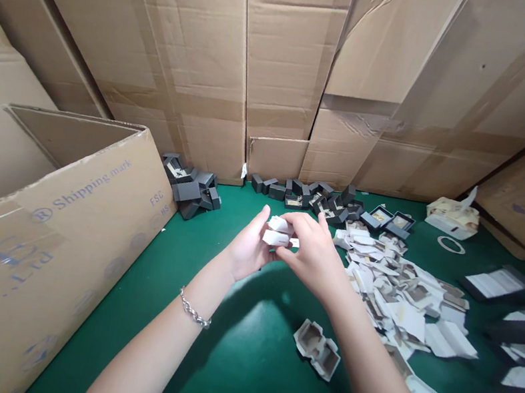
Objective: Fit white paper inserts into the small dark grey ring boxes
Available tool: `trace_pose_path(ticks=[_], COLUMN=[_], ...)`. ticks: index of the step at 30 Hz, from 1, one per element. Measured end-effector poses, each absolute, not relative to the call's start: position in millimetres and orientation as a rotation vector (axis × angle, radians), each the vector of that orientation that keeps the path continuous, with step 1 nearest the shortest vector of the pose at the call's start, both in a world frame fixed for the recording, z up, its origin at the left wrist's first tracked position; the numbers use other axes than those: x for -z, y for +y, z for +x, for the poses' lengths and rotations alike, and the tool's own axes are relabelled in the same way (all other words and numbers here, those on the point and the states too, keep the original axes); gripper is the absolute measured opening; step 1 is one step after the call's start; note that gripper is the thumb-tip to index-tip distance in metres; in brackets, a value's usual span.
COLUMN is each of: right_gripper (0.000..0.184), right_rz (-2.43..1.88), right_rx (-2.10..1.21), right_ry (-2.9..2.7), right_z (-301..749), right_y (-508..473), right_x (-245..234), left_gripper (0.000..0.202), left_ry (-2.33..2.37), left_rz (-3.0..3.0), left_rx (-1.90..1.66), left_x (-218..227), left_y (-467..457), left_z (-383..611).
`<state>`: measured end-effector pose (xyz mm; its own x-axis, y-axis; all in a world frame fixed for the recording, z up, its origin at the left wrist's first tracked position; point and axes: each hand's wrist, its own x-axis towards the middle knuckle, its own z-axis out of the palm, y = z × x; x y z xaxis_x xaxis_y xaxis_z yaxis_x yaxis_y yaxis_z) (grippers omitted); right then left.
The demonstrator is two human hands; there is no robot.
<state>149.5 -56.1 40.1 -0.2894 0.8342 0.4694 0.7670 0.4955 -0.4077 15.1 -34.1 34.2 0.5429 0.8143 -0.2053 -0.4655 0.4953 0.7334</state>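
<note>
Between my two hands, above the green tabletop (230,380), is a small white paper box (277,238). Two white parts of it show, one over the other, with a dark gap between. My left hand (249,247) wears a silver chain bracelet (194,310) at the wrist and grips the box from the left, thumb up. From the right, the fingers of my right hand (316,250) close on its edge; some fingertips are hidden behind it. An opened small white box (317,350) with two hollow halves lies near my right forearm.
A large open cardboard carton (101,215) stands left. Small black boxes (196,195) are piled beside it, more black boxes (277,191) along the back. Right lie a heap of white paper boxes (397,295), a tissue pack (452,218), a white ring (451,245) and black trays (501,283).
</note>
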Motion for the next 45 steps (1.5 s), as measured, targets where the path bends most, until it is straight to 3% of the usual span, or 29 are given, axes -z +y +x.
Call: trace_pose_path(ticks=[16,25,32,39,45], right_gripper=[0.032,0.05,0.074,0.041,0.036], right_rz=[-1.334,-1.308,-1.227,-1.227,-1.303], right_rx=[-0.193,-0.362,-0.515,-0.221,-0.011], right_ry=[-2.164,-2.119,-2.012,-2.122,-2.187], right_z=[146,146,157,151,147], right_y=[-62,-62,-62,-67,-66], right_x=[-45,-45,-49,-56,-51], left_gripper=[0.065,0.044,0.049,0.05,0.059], left_ry=[0.779,0.731,0.592,0.668,0.749], left_rz=[0.735,0.614,0.544,0.679,0.836], left_rx=[-1.028,-1.029,-0.953,-1.01,-1.104], left_x=[-25,-27,-31,-29,-19], left_y=[-37,-36,-35,-35,-34], left_z=[27,25,19,20,27])
